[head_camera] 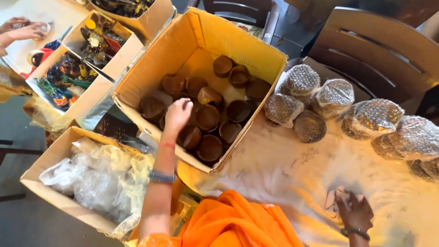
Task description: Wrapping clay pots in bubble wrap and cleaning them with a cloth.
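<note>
The clay cups [208, 117] lie in the big cardboard box [151, 68], most with the mouth upward, some tilted; they are round, with no clear long axis. The left hand [178, 114] reaches into this box, fingers bent loosely, touching cups near its front wall. The right hand [354, 211] rests flat on the cloth-covered table [274, 169], pressing a small piece of bubble wrap [336, 197]. Wrapped bundles [336, 96] lie along the table's far edge.
</note>
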